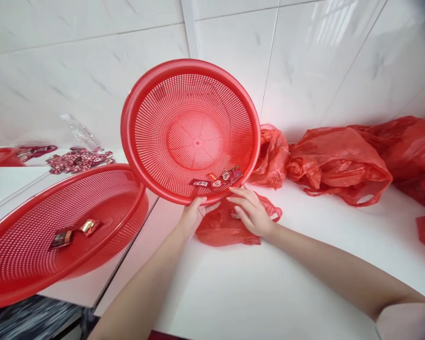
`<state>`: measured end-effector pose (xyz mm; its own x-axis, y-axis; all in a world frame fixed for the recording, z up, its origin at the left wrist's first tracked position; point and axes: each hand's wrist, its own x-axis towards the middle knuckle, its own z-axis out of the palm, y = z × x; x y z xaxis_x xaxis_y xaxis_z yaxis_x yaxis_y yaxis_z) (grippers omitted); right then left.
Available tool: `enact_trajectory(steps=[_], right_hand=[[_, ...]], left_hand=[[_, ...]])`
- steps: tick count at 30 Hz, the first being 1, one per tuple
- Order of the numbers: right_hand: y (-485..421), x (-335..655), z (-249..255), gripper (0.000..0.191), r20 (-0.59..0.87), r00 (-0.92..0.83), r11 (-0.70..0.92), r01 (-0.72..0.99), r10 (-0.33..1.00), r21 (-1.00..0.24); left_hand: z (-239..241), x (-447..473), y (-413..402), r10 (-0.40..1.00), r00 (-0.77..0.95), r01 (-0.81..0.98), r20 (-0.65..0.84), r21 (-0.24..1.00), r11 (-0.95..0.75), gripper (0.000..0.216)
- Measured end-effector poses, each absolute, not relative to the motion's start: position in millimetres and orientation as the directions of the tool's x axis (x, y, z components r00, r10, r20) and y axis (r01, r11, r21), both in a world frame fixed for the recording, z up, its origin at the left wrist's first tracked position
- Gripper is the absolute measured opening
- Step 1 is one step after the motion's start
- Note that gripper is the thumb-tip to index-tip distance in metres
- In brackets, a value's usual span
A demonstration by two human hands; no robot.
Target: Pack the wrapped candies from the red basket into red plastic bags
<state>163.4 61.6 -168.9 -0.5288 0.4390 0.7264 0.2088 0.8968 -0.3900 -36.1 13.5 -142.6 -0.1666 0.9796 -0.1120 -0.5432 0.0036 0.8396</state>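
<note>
A round red mesh basket (184, 99) stands tilted up on its edge against the tiled wall, its inside facing me. Several small wrapped sweets (219, 178) lie at its lower rim. My left hand (194, 215) is closed on the basket's bottom rim. My right hand (250, 210) rests beside it with fingers stretched out, touching the rim and lying on a small red plastic bag (221, 231) beneath the basket.
A second red mesh basket (28, 245) at the left holds two wrapped sweets (76, 232). More sweets (78, 159) lie heaped behind it. Crumpled red plastic bags (340, 165) fill the back right of the white counter (269, 288). A counter gap runs at the left.
</note>
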Motion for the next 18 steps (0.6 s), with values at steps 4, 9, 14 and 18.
enact_trajectory(steps=[4, 9, 14, 18], right_hand=[[59.6, 160.5, -164.8, 0.045, 0.701, -0.606, 0.918, 0.347, 0.376, -0.192], [55.9, 154.5, -163.1, 0.063, 0.643, -0.647, 0.885, 0.453, 0.410, -0.108], [55.5, 155.8, -165.2, 0.036, 0.715, -0.609, 0.916, 0.386, 0.344, -0.111], [57.6, 158.2, -163.8, 0.041, 0.714, -0.577, 0.885, 0.447, 0.397, -0.132]], left_hand=[[-144.4, -19.8, 7.8, 0.985, -0.120, -0.540, -0.120, 0.841, 0.037, 0.037], [-138.3, -8.7, 2.9, 0.983, -0.093, -0.545, -0.156, 0.835, 0.081, 0.041], [-131.2, -18.3, 5.0, 0.982, -0.116, -0.559, -0.151, 0.827, 0.061, 0.029], [-135.3, -21.0, 5.7, 0.983, -0.121, -0.531, -0.139, 0.846, 0.054, 0.035]])
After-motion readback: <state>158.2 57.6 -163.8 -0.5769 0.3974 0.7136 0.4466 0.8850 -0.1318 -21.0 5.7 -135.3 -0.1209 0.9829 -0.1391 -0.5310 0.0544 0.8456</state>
